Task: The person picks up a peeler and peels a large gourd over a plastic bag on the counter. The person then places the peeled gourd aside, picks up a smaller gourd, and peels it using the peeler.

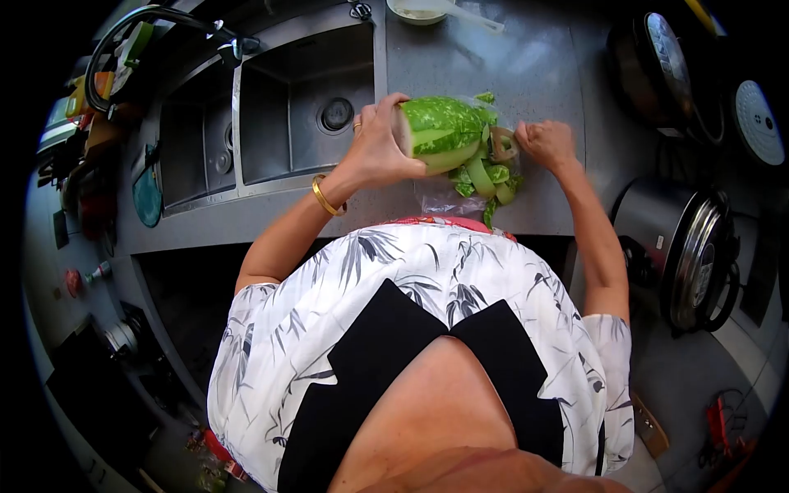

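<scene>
The left hand [380, 146] grips the gourd [444, 123]; the right hand [548, 143] clasps a peeler [503, 144]. Slippery where peeled, it could roll under pressure.

Cool, patchy glare whitens the steel counter [526, 70] right of the sink [308, 148], deep shadow lies beneath it, and fisheye distortion bends everything near the black, soft-edged border

A metal counter [538, 209] stretches across the room from eleven to one o'clock, catching a pale, bluish sheen near twelve, with a double sink [275, 123] set in at eleven. Daylight shows at a small window [56, 113] at ten o'clock, and light floor tiles [744, 349] lie around four, beyond shadow.
</scene>
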`<state>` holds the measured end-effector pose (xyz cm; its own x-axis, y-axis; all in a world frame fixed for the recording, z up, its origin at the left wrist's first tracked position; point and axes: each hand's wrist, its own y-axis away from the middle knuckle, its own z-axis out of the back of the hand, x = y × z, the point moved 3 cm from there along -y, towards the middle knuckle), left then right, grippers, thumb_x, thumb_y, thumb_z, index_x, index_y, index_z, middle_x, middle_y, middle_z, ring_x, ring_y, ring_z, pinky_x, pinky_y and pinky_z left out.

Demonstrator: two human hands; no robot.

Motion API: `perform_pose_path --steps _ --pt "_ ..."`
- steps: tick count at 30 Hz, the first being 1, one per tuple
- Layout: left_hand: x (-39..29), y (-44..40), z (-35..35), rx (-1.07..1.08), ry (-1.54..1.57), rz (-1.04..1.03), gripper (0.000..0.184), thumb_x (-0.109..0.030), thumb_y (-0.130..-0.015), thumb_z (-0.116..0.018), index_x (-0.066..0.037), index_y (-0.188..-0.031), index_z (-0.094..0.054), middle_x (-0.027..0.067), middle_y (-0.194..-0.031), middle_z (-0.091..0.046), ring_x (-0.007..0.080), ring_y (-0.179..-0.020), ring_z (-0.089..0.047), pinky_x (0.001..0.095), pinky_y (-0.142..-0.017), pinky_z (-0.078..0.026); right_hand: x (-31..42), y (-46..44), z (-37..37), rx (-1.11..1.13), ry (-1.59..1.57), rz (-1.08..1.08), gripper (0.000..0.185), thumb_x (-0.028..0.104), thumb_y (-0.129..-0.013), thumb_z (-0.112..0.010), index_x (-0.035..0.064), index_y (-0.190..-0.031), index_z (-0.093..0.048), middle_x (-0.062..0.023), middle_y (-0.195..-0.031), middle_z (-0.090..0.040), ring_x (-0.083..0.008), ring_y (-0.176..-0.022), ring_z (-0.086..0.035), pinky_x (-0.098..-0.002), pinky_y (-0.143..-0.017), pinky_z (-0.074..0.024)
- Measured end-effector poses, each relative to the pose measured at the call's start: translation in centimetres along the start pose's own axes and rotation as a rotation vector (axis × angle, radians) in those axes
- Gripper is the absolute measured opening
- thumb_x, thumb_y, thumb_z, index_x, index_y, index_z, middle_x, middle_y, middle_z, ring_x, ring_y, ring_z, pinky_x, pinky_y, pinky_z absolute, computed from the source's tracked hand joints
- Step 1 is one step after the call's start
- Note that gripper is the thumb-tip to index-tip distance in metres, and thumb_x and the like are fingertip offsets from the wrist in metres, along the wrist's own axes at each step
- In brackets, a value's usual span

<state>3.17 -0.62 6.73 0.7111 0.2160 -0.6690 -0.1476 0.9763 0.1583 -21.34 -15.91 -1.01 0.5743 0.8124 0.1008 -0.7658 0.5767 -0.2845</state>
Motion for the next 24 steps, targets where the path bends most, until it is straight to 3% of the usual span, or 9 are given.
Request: perform_pose_path --steps 4,13,16,24 --pt "0.9 -0.2 0.2 0.039 0.081 0.057 0.095 -0.031 -0.051 -0.075 -0.011 -0.134 -0.033 0.0234 -0.116 -0.042 0.0369 -0.111 -0.041 0.0437 -0.098 -0.034 1.9 -1.1 3.2 -0.059 -0.132 -0.099 0.049 0.027 -0.089 -0.047 0.0106 -0.044 -0.053 -0.0092 -0.042 -0.05 -0.0259 -0.037 -0.052 -0.0367 -0.042 -0.0432" --pt "1.6 -0.1 -0.4 0.019 0.109 -0.012 0.114 -0.041 -0.044 -0.086 -0.012 -0.138 -0.029 0.0264 -0.114 -0.041 0.0372 -0.11 -0.039 0.0432 -0.099 -0.031 9.6 -8.0 7.9 0.046 -0.107 0.2 0.051 0.03 -0.091 -0.044 0.0113 -0.045 -0.057 -0.0077 -0.044 -0.054 -0.0244 -0.039 -0.054 -0.0355 -0.045 -0.0441" --pt "1.8 0.1 -0.4 0.036 0.114 -0.032 0.112 -0.038 -0.044 -0.088 -0.014 -0.137 -0.03 0.024 -0.115 -0.041 0.0365 -0.112 -0.038 0.0433 -0.099 -0.031 10.5 -8.7 7.6 0.093 -0.165 0.227 0.051 0.03 -0.091 -0.046 0.0089 -0.046 -0.056 -0.01 -0.042 -0.05 -0.0279 -0.039 -0.051 -0.0371 -0.046 -0.043" --pt "2.7 -0.2 -1.7 0.0 0.193 -0.133 0.099 -0.032 -0.047 -0.087 -0.014 -0.129 -0.036 0.0174 -0.117 -0.043 0.0339 -0.113 -0.04 0.0453 -0.094 -0.037 10.3 -7.7 5.2 0.24 -0.168 0.153 0.05 0.031 -0.091 -0.042 0.0093 -0.049 -0.059 -0.0102 -0.048 -0.055 -0.0267 -0.045 -0.057 -0.0377 -0.05 -0.0472"
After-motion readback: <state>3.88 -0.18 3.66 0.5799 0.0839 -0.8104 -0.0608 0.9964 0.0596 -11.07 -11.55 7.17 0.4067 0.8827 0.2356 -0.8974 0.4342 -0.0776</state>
